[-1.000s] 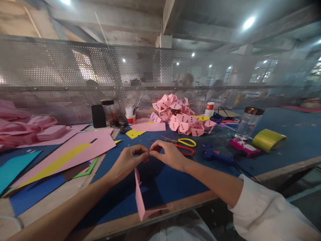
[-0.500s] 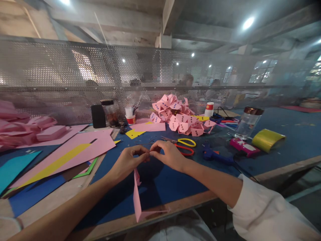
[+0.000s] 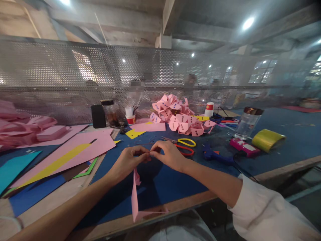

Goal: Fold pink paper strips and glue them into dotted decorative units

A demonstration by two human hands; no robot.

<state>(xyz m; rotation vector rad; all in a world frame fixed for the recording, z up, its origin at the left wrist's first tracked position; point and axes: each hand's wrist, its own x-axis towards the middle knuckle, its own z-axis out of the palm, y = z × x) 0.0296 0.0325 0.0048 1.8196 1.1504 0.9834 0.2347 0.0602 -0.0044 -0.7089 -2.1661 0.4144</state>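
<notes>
Over the blue mat (image 3: pixel 173 182), my left hand (image 3: pixel 129 160) is closed in a pinch on a folded pink paper strip (image 3: pixel 134 197). The strip hangs below that hand, and its lower end bends to the right near the table's front edge. My right hand (image 3: pixel 169 154) meets the left one fingertip to fingertip, also pinched. Whatever lies between its fingertips is too small to make out. Just beyond the right hand lie scissors with red and yellow handles (image 3: pixel 187 143). To the right of them rests a blue glue gun (image 3: pixel 217 155).
A heap of folded pink paper pieces with dark dots (image 3: pixel 184 117) stands at the back. Pink sheets (image 3: pixel 100 142) and other coloured paper cover the left side. On the right are a glass jar (image 3: pixel 248 124), a magenta device (image 3: pixel 244 147) and a curved yellow piece (image 3: pixel 268 140). Perforated metal screens the far side.
The hanging pink paper strip has swung slightly left and toward me. Both hands stay pinched together in nearly the same place.
</notes>
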